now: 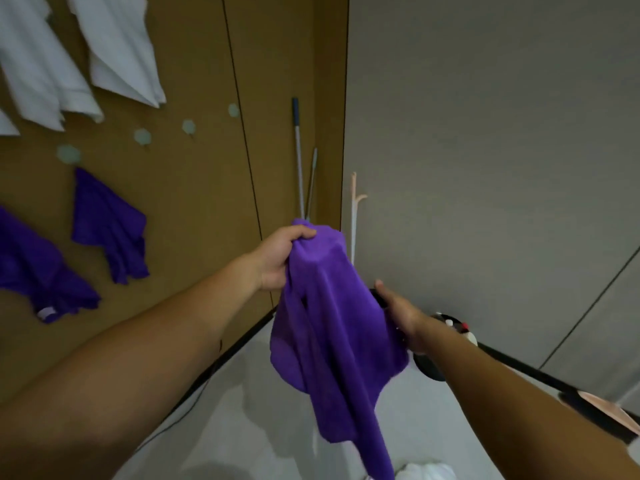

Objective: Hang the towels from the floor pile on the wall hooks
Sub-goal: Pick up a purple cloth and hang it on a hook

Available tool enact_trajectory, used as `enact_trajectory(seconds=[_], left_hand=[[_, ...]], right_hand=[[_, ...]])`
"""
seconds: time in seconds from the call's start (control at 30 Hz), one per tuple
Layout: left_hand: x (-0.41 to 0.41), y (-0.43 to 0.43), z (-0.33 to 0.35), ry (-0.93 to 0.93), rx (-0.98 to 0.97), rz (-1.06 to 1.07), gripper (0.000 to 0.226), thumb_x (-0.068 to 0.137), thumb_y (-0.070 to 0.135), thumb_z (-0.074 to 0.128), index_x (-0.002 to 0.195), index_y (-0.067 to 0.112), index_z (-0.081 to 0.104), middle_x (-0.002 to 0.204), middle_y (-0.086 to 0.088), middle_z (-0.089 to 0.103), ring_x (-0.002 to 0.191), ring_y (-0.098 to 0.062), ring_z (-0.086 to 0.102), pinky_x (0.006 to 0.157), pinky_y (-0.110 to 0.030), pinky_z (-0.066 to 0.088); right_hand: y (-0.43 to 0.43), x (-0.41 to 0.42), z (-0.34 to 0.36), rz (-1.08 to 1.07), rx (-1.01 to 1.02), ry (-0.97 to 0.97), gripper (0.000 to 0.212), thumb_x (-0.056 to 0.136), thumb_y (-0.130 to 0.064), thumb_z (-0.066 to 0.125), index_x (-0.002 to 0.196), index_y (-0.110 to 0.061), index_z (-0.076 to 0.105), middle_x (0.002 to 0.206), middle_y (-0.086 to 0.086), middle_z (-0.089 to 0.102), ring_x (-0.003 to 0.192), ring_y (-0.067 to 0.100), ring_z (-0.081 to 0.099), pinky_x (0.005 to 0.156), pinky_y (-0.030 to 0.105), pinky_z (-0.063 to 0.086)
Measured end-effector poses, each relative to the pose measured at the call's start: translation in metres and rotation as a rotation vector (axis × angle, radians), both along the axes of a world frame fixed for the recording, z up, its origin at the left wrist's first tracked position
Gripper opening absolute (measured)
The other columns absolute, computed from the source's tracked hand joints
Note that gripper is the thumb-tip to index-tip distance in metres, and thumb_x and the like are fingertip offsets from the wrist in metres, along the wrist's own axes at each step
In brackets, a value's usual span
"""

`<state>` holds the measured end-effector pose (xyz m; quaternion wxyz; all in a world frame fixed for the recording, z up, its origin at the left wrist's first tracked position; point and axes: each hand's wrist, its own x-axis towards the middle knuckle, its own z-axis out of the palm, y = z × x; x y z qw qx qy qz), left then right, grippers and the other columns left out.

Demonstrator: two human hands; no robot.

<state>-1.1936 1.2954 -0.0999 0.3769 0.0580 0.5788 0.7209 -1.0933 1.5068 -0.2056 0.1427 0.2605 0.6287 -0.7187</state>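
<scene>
My left hand (280,259) grips the top of a purple towel (332,337), which hangs down in front of me. My right hand (401,315) holds the towel's right side lower down, its fingers hidden behind the cloth. On the brown wall at left hang two purple towels (107,223), (38,268) and white towels (117,46), (38,67). Several pale round hooks (188,126), (142,136), (233,110) on that wall carry nothing. A bit of white towel (426,472) lies on the floor at the bottom edge.
Two metal poles (299,161) lean in the corner, with a pale stick (354,216) beside them against the grey wall. A black round object with small bottles (450,327) sits on the floor behind my right wrist. A dustpan (599,414) lies at right.
</scene>
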Motion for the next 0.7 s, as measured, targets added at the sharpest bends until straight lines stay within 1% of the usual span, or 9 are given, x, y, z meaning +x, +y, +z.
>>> enact_trajectory(seconds=[0.07, 0.1, 0.23, 0.3, 0.37, 0.47, 0.53, 0.6, 0.7], left_hand=[[-0.005, -0.014, 0.006, -0.002, 0.025, 0.032, 0.033, 0.084, 0.033, 0.060, 0.110, 0.014, 0.059, 0.091, -0.010, 0.064, 0.079, -0.022, 0.061, 0.081, -0.033, 0.045], [-0.008, -0.020, 0.009, 0.002, 0.038, 0.034, 0.033, 0.083, 0.035, 0.060, 0.109, 0.014, 0.059, 0.090, -0.010, 0.063, 0.079, -0.022, 0.060, 0.083, -0.034, 0.043], [-0.025, -0.057, 0.022, 0.065, 0.003, 0.056, 0.027, 0.087, 0.037, 0.053, 0.079, 0.018, 0.070, 0.080, -0.006, 0.066, 0.073, -0.020, 0.063, 0.081, -0.032, 0.046], [-0.037, -0.083, 0.026, 0.106, -0.113, 0.107, 0.028, 0.088, 0.032, 0.053, 0.070, 0.017, 0.067, 0.076, -0.007, 0.064, 0.070, -0.021, 0.062, 0.076, -0.031, 0.048], [-0.049, -0.116, 0.024, 0.122, -0.268, 0.172, 0.019, 0.088, 0.022, 0.051, 0.075, 0.014, 0.061, 0.074, -0.009, 0.062, 0.069, -0.023, 0.060, 0.073, -0.031, 0.049], [-0.064, -0.167, 0.008, 0.136, -0.480, 0.260, 0.018, 0.093, 0.013, 0.048, 0.079, 0.012, 0.059, 0.066, -0.005, 0.063, 0.062, -0.019, 0.060, 0.061, -0.029, 0.051], [-0.068, -0.193, -0.004, 0.120, -0.525, 0.347, 0.020, 0.096, 0.011, 0.049, 0.078, 0.009, 0.058, 0.053, -0.002, 0.064, 0.048, -0.014, 0.062, 0.044, -0.025, 0.051], [-0.069, -0.210, -0.011, 0.155, -0.555, 0.458, 0.020, 0.093, 0.009, 0.056, 0.073, 0.008, 0.055, 0.041, 0.001, 0.060, 0.033, -0.010, 0.056, 0.030, -0.021, 0.044], [-0.074, -0.231, -0.015, 0.163, -0.526, 0.612, 0.021, 0.091, 0.011, 0.060, 0.071, 0.010, 0.054, 0.044, -0.001, 0.058, 0.036, -0.014, 0.054, 0.036, -0.022, 0.044]], right_hand=[[-0.015, -0.008, -0.008, 0.136, -0.111, -0.005, 0.066, 0.087, -0.073, 0.039, 0.122, -0.023, 0.064, 0.122, 0.009, 0.067, 0.114, 0.032, 0.061, 0.090, 0.046, 0.047], [-0.024, -0.014, -0.006, 0.160, -0.141, 0.012, 0.062, 0.088, -0.068, 0.044, 0.125, -0.022, 0.062, 0.124, 0.011, 0.065, 0.114, 0.033, 0.061, 0.089, 0.047, 0.049], [-0.059, -0.040, 0.027, -0.063, -0.327, 0.160, 0.042, 0.076, -0.028, 0.072, 0.112, -0.007, 0.065, 0.096, 0.013, 0.073, 0.078, 0.025, 0.071, 0.060, 0.032, 0.057], [-0.066, -0.050, 0.048, -0.159, -0.407, 0.195, 0.025, 0.077, -0.018, 0.071, 0.095, -0.002, 0.064, 0.079, 0.017, 0.071, 0.063, 0.026, 0.069, 0.052, 0.032, 0.056], [-0.068, -0.055, 0.067, -0.233, -0.432, 0.215, 0.013, 0.087, -0.016, 0.063, 0.085, -0.003, 0.061, 0.071, 0.016, 0.066, 0.058, 0.025, 0.064, 0.049, 0.031, 0.055], [-0.066, -0.065, 0.088, -0.293, -0.399, 0.341, 0.012, 0.094, -0.012, 0.052, 0.082, -0.011, 0.055, 0.074, 0.009, 0.058, 0.063, 0.017, 0.057, 0.056, 0.029, 0.052], [-0.074, -0.072, 0.097, -0.291, -0.374, 0.463, 0.012, 0.096, -0.007, 0.048, 0.098, -0.015, 0.055, 0.089, 0.008, 0.054, 0.076, 0.016, 0.056, 0.063, 0.028, 0.052], [-0.088, -0.082, 0.102, -0.313, -0.356, 0.543, 0.028, 0.094, -0.004, 0.049, 0.119, -0.016, 0.053, 0.105, 0.010, 0.055, 0.090, 0.019, 0.057, 0.077, 0.031, 0.052], [-0.117, -0.093, 0.112, -0.362, -0.375, 0.555, 0.032, 0.090, -0.002, 0.051, 0.120, -0.010, 0.059, 0.107, 0.009, 0.055, 0.085, 0.017, 0.055, 0.074, 0.029, 0.050]])
